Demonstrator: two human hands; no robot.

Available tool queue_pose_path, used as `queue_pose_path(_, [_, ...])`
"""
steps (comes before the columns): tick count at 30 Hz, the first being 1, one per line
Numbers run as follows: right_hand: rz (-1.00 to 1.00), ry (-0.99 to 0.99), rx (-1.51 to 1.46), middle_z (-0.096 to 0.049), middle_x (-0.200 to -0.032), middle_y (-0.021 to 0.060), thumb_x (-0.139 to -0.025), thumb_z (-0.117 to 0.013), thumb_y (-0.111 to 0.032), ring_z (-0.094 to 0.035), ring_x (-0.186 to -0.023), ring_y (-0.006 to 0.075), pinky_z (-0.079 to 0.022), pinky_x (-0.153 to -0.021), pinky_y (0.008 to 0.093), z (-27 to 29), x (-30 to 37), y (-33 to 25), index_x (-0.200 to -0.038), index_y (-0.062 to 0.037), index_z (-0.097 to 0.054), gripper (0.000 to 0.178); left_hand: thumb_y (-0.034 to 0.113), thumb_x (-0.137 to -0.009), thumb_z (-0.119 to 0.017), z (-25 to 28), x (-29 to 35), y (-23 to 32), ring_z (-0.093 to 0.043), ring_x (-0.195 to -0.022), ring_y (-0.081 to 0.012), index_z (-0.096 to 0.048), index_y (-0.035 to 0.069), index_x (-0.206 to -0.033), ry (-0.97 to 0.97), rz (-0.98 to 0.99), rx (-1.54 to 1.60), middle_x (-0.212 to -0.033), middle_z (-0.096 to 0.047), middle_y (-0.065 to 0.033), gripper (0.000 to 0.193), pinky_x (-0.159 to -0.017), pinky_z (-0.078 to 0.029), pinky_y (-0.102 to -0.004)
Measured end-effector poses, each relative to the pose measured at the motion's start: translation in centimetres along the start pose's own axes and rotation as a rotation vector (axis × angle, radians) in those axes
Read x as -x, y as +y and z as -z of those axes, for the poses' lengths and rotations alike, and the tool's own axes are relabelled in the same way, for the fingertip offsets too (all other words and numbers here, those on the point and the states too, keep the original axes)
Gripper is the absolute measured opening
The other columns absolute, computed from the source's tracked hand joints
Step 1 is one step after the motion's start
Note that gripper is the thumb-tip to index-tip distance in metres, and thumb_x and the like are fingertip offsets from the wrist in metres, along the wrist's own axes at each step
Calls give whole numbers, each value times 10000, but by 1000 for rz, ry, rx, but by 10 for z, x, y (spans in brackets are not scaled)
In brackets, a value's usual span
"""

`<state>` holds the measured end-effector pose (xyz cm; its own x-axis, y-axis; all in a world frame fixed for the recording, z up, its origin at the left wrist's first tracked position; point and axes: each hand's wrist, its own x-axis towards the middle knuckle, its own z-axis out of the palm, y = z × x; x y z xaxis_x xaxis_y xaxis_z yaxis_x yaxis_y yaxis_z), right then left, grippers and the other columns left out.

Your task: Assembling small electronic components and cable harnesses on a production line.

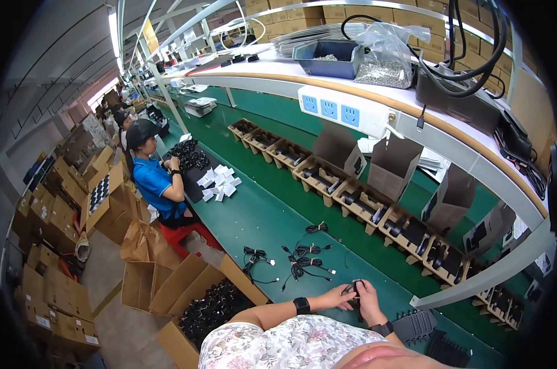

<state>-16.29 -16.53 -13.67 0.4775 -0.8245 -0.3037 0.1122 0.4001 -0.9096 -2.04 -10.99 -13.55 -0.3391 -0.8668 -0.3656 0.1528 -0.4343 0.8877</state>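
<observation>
My left hand (336,297) and my right hand (369,300) meet over the green bench, both closed around a small black cable (355,294). Fingers cover much of it, and one end hangs below them. To the left of my hands lie several coiled black cables (305,263) with pale connectors. A further coil (316,227) rests a little farther off, and another (254,257) sits nearer the bench's left edge. Dark grey ribbed pieces (414,324) stand in a row right of my right hand, beside black pieces (446,350).
Cardboard trays (356,200) holding black parts line the far strip. Above runs a shelf with a power strip (345,114), blue bin (329,58) and bag of small parts (384,71). An open carton of black items (216,307) stands at left. A blue-shirted co-worker (154,178) sits farther along.
</observation>
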Motion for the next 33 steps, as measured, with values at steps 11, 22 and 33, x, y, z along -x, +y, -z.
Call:
queue_pose_path(11, [-40,31,-153,-586,-889,46,-892,-508,-96,-550,-755,104,-464,-671,233,-32,15,-21,-1146,-18,-545,269,356,-884,-539,11,6,-7,-574,-692,-154,-437,97,-897,-189,182,252,-784,-521,-25,279,-615,-476,-309])
queue_pose_path(22, [155,-409,874,-538,-1193,181,-789,-595,-145,-520,-1110,266,-405,-924,320,-57,32,-69,-1249,11,-444,509,123,-801,-531,61,13,19,-578,-780,-352,-460,-5,-955,113,-406,-1334,-838,-556,-182,212,-637,-469,-432])
queue_pose_path(33, [134,-192,1104,-621,-746,118,-839,-578,-260,-609,-674,253,-468,-628,353,-68,15,-42,-1323,-31,-335,588,199,-806,-629,75,39,35,-576,-619,-263,-403,29,-1065,66,-475,-814,-722,-563,-110,384,-574,-473,-350])
